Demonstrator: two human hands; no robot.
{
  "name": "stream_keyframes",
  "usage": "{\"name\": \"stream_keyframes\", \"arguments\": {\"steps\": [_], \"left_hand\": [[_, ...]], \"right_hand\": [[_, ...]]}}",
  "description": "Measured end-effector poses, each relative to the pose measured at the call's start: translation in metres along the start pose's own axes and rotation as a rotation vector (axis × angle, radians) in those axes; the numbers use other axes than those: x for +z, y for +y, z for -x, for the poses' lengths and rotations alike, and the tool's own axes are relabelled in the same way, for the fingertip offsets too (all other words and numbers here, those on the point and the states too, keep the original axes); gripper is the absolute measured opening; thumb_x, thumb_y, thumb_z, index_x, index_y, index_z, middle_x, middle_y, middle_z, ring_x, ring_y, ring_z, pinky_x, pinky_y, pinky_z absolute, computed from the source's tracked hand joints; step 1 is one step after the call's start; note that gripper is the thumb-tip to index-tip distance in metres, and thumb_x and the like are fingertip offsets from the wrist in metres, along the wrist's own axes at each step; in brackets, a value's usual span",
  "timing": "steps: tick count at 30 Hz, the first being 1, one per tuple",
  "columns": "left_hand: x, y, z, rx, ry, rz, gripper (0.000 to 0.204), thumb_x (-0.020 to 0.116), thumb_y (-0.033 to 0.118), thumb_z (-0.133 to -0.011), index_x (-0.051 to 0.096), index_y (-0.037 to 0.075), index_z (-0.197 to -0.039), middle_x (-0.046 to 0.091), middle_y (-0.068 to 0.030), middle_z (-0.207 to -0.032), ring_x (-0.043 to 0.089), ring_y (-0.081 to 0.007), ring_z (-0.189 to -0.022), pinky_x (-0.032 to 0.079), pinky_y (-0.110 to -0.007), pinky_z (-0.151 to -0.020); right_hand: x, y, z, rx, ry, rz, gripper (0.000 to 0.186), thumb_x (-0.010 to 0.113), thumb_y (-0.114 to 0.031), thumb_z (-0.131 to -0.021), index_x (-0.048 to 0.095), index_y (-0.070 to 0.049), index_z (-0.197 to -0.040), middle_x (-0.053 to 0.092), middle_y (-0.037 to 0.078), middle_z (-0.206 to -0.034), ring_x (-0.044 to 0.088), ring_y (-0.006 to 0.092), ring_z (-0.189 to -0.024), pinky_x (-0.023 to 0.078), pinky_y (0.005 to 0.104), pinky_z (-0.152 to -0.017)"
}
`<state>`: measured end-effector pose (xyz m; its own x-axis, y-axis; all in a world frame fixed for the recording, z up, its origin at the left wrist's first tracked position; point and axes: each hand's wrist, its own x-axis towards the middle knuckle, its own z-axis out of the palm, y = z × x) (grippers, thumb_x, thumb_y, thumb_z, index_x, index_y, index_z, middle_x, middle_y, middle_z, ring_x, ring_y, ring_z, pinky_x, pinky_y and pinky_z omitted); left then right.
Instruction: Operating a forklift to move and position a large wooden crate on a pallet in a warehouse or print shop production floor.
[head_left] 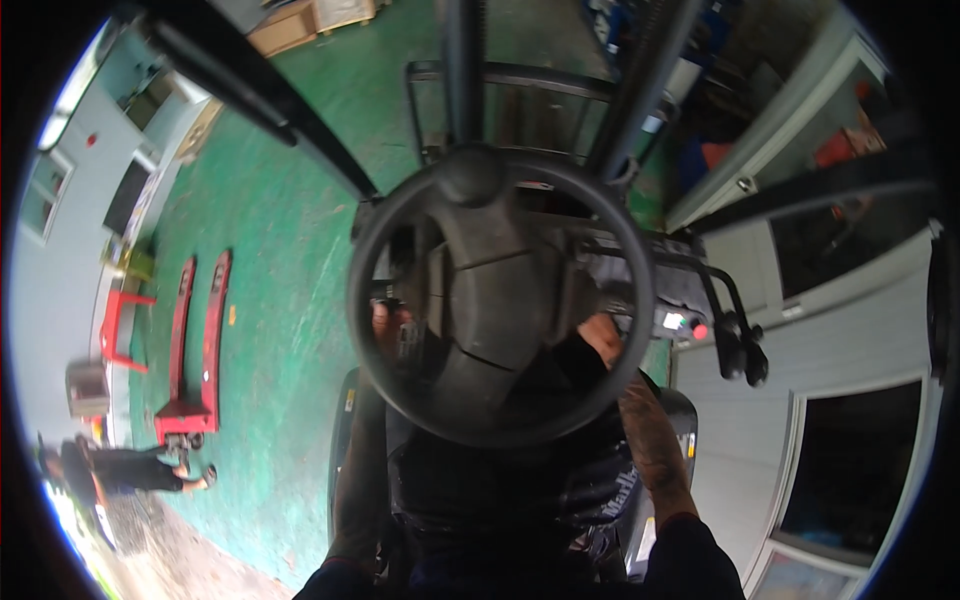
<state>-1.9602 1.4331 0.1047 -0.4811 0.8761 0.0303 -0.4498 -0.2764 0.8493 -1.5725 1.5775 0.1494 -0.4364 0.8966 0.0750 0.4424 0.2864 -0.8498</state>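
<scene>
I sit in a forklift seat, looking down on a large black steering wheel [500, 300]. My left hand [385, 325] reaches under the wheel's left side, at the column; the rim and spokes hide what it touches. My right hand [603, 338] is behind the wheel's right rim, near the lever console, with its fingers hidden. Both forearms rise from the lower edge over my dark-clad lap.
Black control levers with knobs [740, 345] stick out to the right, beside a small red button [700, 330]. The black mast rails [462, 70] rise ahead. A red pallet jack [195, 350] lies on the green floor at the left. A person [120, 465] bends over near it. White wall panels [850, 330] stand to the right.
</scene>
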Motion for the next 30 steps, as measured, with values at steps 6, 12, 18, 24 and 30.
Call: {"name": "stream_keyframes", "arguments": {"steps": [6,12,18,24,30], "left_hand": [[0.057,-0.044,0.022,0.087,0.129,-0.090,0.035,0.075,0.032,-0.112,0.069,0.002,-0.129,0.067,-0.0037,-0.089,0.065,-0.0162,-0.078,0.058,-0.036,-0.078],[0.133,-0.076,-0.069,0.074,-0.433,-0.464,0.042,0.064,0.024,-0.115,0.062,0.006,-0.154,0.070,-0.0086,-0.138,0.070,-0.0294,-0.123,0.059,-0.042,-0.099],[0.258,-0.155,-0.103,0.011,-0.294,-0.295,0.050,0.064,0.026,-0.116,0.055,0.007,-0.161,0.066,-0.0102,-0.145,0.069,-0.0334,-0.127,0.058,-0.043,-0.104],[0.219,-0.055,-0.013,0.032,0.155,-0.078,0.059,0.063,0.029,-0.116,0.046,0.008,-0.169,0.060,-0.0121,-0.154,0.067,-0.0383,-0.131,0.056,-0.045,-0.109],[0.161,0.083,0.256,-0.050,0.213,-0.155,0.060,0.052,0.045,-0.121,0.046,0.011,-0.171,0.056,-0.0078,-0.166,0.059,-0.0241,-0.134,0.046,-0.040,-0.114]], "right_hand": [[-0.080,0.063,0.088,0.074,0.127,-0.345,0.036,0.062,-0.020,-0.116,0.068,-0.003,-0.147,0.078,0.007,-0.122,0.071,0.0153,-0.098,0.060,0.0343,-0.088],[-0.179,0.104,0.201,0.220,0.120,-0.266,0.035,0.065,-0.030,-0.116,0.073,-0.002,-0.136,0.082,0.012,-0.115,0.083,0.0244,-0.095,0.064,0.0374,-0.086],[-0.257,0.093,0.266,0.168,0.276,-0.236,0.023,0.074,-0.014,-0.108,0.078,-0.004,-0.128,0.084,0.016,-0.114,0.084,0.0295,-0.101,0.066,0.0395,-0.089],[-0.341,-0.046,0.350,-0.295,0.875,0.524,0.028,0.085,-0.023,-0.097,0.080,-0.007,-0.120,0.080,0.007,-0.123,0.072,0.0351,-0.122,0.054,0.0484,-0.106],[-0.312,-0.123,0.388,-0.317,0.790,0.982,0.041,0.091,-0.036,-0.087,0.078,-0.013,-0.119,0.066,0.008,-0.148,0.052,0.0377,-0.148,0.040,0.0571,-0.118]]}}
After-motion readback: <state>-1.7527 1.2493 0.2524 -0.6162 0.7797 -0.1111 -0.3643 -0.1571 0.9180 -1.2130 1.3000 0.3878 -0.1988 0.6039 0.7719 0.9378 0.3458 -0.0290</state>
